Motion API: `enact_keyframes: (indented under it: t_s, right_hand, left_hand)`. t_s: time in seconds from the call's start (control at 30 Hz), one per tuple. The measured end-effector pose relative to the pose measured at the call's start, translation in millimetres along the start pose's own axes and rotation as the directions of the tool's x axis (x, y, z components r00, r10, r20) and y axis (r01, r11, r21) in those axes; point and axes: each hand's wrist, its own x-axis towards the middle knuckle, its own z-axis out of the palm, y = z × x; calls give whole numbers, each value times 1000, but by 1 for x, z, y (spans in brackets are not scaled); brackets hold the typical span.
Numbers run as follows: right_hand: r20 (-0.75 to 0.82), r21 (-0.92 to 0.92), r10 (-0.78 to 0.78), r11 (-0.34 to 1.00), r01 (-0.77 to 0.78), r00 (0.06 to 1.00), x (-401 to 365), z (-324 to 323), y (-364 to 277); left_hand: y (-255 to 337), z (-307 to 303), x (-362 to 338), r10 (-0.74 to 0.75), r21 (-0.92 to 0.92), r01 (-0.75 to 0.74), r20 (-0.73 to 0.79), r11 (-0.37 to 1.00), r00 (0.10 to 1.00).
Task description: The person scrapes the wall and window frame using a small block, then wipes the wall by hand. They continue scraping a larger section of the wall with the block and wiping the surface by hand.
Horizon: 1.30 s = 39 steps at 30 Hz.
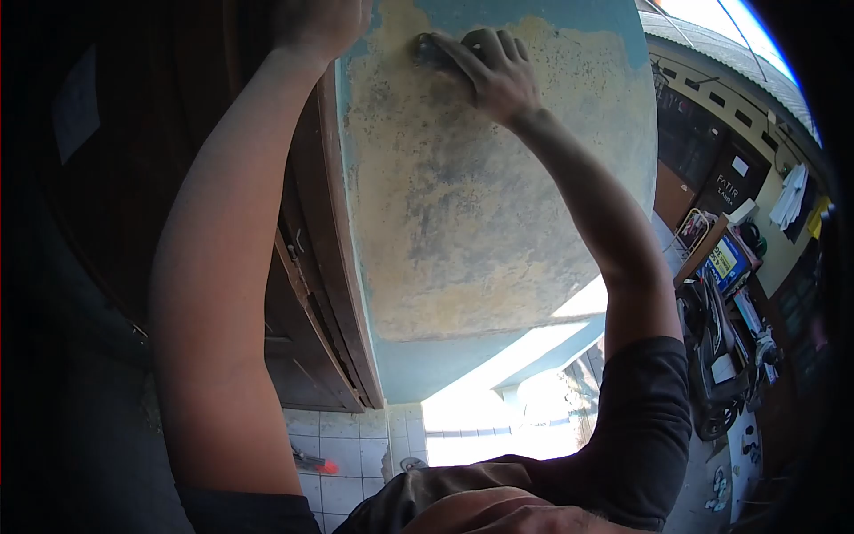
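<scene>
A wall with a blue painted border and a bare yellowish, grey-smudged patch fills the middle of the view. My right hand is raised to the upper part of this patch, its fingers bent around something dark and pressed to the surface; what it holds is too dark to make out. My left hand is up at the top edge, beside the brown door frame. Its fingers are cut off by the frame's edge, so what they touch is hidden.
On the left is a dark wooden door with a paper sheet. White floor tiles lie below, with a red-tipped object. At the right are a parked motorcycle, a blue and yellow board and hanging clothes.
</scene>
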Motion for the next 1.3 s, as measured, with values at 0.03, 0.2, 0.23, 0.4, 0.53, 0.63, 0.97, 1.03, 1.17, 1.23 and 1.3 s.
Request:
enact_keyframes:
  t_s: [0.03, 0.2, 0.23, 0.4, 0.53, 0.63, 0.97, 1.03, 1.17, 1.23, 1.3]
  right_hand:
    - [-102, -96, 119, 987, -128, 988, -2, -2, 45]
    - [-263, -51, 849, 463, -885, 459, 36, -31, 127]
    - [-265, -89, 858, 433, -897, 441, 52, -24, 92]
    - [-60, -32, 107, 993, -109, 992, 0, 18, -76]
    - [-100, -100, 88, 990, -98, 991, 19, 7, 30]
    - [-234, 97, 640, 765, -637, 732, 98, -21, 69]
    - [74, 146, -103, 985, 92, 992, -39, 5, -92]
    - [12, -8, -132, 991, 132, 991, -1, 17, -27]
    - [-101, 31, 480, 877, -479, 872, 158, -15, 63]
    - [-225, 9, 439, 894, -449, 870, 153, 1, 9]
    - [-103, -80, 157, 983, -166, 982, 57, 29, -86]
  left_hand:
    - [-1, 0, 1, 2, 14, -2, -4, 1000, 1000]
    - [9, -3, 5, -75, 55, 74, 21, 996, 997]
    - [12, -3, 6, -94, 82, 90, 49, 993, 994]
    - [6, 1, -3, -53, -5, 53, -17, 999, 998]
    - [7, 5, -9, -48, -30, 46, -66, 998, 997]
    - [7, 6, -8, -75, -70, 68, -107, 995, 991]
    - [-1, 11, -12, -55, -199, -7, -304, 980, 951]
    - [2, 11, -15, -96, -219, 26, -313, 975, 945]
    - [-1, 11, -13, -90, -230, 16, -319, 973, 944]
    - [-3, 11, -14, -193, -408, 4, -422, 913, 886]
    - [-3, 12, -20, -206, -406, 30, -399, 913, 893]
